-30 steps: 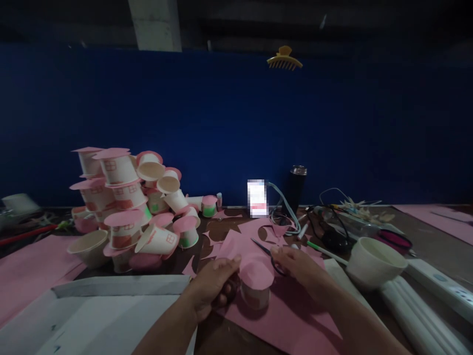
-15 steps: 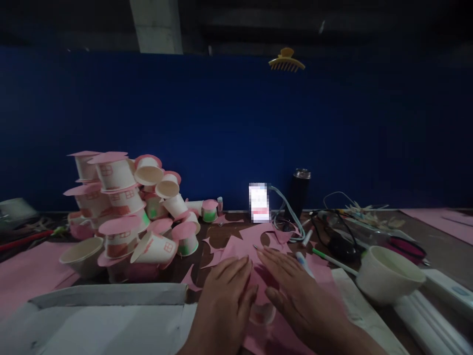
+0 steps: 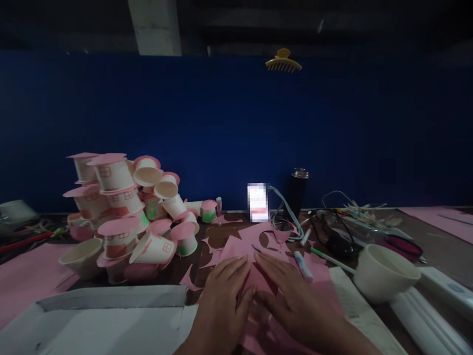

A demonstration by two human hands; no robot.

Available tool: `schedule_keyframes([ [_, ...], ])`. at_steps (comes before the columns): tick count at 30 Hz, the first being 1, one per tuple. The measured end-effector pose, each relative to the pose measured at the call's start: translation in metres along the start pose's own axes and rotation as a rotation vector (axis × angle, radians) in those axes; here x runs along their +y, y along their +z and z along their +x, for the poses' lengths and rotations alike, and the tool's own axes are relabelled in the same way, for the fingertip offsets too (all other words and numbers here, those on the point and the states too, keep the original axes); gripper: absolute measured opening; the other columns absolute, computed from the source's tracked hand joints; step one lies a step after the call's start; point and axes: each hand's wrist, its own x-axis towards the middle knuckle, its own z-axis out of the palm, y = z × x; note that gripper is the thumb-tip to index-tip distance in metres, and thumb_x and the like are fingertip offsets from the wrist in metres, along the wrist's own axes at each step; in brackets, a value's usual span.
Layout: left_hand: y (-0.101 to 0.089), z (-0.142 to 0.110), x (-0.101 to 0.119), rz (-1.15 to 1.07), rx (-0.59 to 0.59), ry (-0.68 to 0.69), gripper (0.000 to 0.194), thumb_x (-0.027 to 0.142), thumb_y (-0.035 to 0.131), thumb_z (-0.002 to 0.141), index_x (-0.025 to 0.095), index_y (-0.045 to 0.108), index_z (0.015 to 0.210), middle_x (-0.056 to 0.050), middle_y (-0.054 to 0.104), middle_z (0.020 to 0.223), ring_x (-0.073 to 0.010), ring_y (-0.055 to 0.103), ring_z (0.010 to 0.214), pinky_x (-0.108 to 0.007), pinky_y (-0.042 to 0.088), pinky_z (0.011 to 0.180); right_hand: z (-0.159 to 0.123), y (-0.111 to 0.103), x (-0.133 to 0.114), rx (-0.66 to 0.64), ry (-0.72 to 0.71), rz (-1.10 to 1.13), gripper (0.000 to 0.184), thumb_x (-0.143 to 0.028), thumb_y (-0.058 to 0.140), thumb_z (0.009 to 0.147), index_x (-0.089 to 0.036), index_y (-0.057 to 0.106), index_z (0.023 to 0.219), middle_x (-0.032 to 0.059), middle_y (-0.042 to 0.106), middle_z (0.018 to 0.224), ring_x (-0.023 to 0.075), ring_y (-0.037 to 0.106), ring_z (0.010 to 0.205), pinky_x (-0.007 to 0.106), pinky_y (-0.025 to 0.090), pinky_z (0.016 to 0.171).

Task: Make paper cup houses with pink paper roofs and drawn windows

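My left hand (image 3: 226, 296) and my right hand (image 3: 291, 293) lie with fingers stretched out on either side of a pink paper piece (image 3: 260, 281). Their fingertips point forward and inward, and the thumbs nearly meet in the middle. Beneath the pink piece shows part of a white paper cup (image 3: 258, 314) with reddish marks; most of it is hidden by my hands. Under it all lies pink paper (image 3: 325, 281). A glue stick (image 3: 303, 266) rests just beyond my right hand.
Paper cups with pink tops (image 3: 120, 197) are piled at left behind a white box (image 3: 111, 325). A plain cup (image 3: 386, 273), green marker (image 3: 330, 260) and black flask (image 3: 298, 192) stand or lie to the right. A lit phone (image 3: 257, 202) leans at the back; pink scraps (image 3: 191, 278) are scattered.
My right hand has moved slightly left, bringing its thumb closer to the left one over the cup. More of the glue stick now shows. The view has shifted a little.
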Motion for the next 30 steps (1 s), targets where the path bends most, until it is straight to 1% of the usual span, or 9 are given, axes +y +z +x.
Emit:
schedule_keyframes([
  [3,0.0000,0.0001,-0.0005,0.000,-0.009,0.021,0.041,0.034,0.051,0.091,0.019,0.057,0.128,-0.010,0.062,0.129,-0.0264,0.056,0.120,-0.046,0.048,0.101,0.0007,-0.0013,0.0007,-0.004,-0.013,-0.008,0.061,-0.053,0.047,0.091,-0.022,0.042,0.144,0.0109,0.045,0.147,0.0310,0.041,0.134,0.050,0.034,0.109],
  [9,-0.0021,0.0024,0.0020,0.022,-0.060,0.042,0.040,0.033,0.047,0.092,0.016,0.059,0.126,-0.011,0.063,0.128,-0.0262,0.057,0.118,-0.046,0.048,0.101,0.0019,-0.0052,-0.0011,-0.018,-0.015,-0.057,0.061,-0.054,0.046,0.091,-0.022,0.043,0.143,0.0105,0.046,0.147,0.0301,0.039,0.135,0.049,0.032,0.111],
  [14,-0.0005,0.0013,0.0013,0.019,-0.022,0.053,0.037,0.031,0.051,0.091,0.017,0.062,0.123,-0.011,0.066,0.124,-0.0267,0.059,0.115,-0.046,0.050,0.098,0.0017,-0.0053,-0.0016,-0.016,-0.032,-0.076,0.058,-0.053,0.045,0.092,-0.023,0.045,0.141,0.0089,0.048,0.145,0.0299,0.038,0.136,0.050,0.032,0.111],
  [17,0.0011,-0.0004,0.0004,0.017,-0.015,0.052,0.037,0.031,0.050,0.091,0.017,0.061,0.123,-0.011,0.065,0.124,-0.0267,0.059,0.115,-0.046,0.049,0.099,0.0004,-0.0045,-0.0006,0.012,-0.051,-0.075,0.056,-0.051,0.048,0.091,-0.025,0.045,0.141,0.0078,0.047,0.146,0.0293,0.038,0.136,0.050,0.031,0.111],
  [20,0.0017,-0.0009,0.0005,0.025,-0.019,0.043,0.037,0.032,0.049,0.092,0.016,0.061,0.123,-0.011,0.065,0.125,-0.0270,0.058,0.116,-0.047,0.049,0.099,-0.0005,-0.0046,0.0002,0.036,-0.074,-0.077,0.054,-0.048,0.050,0.091,-0.030,0.044,0.141,0.0039,0.043,0.149,0.0278,0.036,0.137,0.050,0.028,0.113],
  [23,0.0024,-0.0006,0.0003,0.038,-0.004,0.054,0.036,0.032,0.048,0.092,0.016,0.062,0.122,-0.011,0.065,0.124,-0.0266,0.059,0.115,-0.046,0.050,0.099,-0.0006,-0.0060,-0.0006,0.026,-0.079,-0.095,0.049,-0.048,0.049,0.092,-0.034,0.045,0.140,0.0002,0.044,0.149,0.0273,0.035,0.138,0.052,0.023,0.114],
  [26,0.0032,-0.0007,-0.0004,0.059,0.002,0.071,0.036,0.032,0.048,0.092,0.017,0.062,0.122,-0.011,0.066,0.123,-0.0263,0.060,0.114,-0.046,0.051,0.097,-0.0005,-0.0078,-0.0028,0.011,-0.072,-0.092,0.049,-0.048,0.047,0.093,-0.034,0.045,0.140,-0.0008,0.046,0.147,0.0272,0.034,0.139,0.053,0.021,0.114],
  [30,0.0030,-0.0003,-0.0002,0.108,-0.010,0.083,0.037,0.031,0.048,0.092,0.015,0.062,0.122,-0.011,0.067,0.122,-0.0270,0.060,0.113,-0.047,0.052,0.095,0.0003,-0.0091,-0.0056,0.000,-0.064,-0.091,0.050,-0.050,0.045,0.093,-0.032,0.044,0.140,0.0000,0.047,0.146,0.0268,0.034,0.138,0.052,0.020,0.115],
])
